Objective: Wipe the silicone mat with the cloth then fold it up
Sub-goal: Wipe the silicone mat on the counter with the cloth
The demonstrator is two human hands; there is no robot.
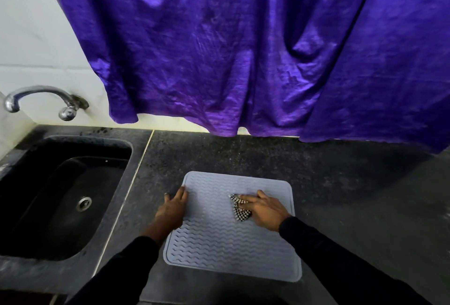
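The pale grey-blue square silicone mat with wavy ridges [219, 243] lies flat on the dark speckled stone counter [341, 183], near its front edge. Bare counter runs along the mat's far and right edges, and a narrower strip lies to its left. The left hand [171, 211] rests flat with straight fingers on the mat's left edge. The right hand [263, 211], fingers extended, presses the crumpled black-and-white checked cloth [239, 212] onto the mat's far right part. A purple curtain [243, 49] hangs down to the counter's back edge. The black sink [73, 139] is sunk into the counter's left end, with a metal drain [84, 203] at its bottom, and a chrome tap [41, 99] stands above it.
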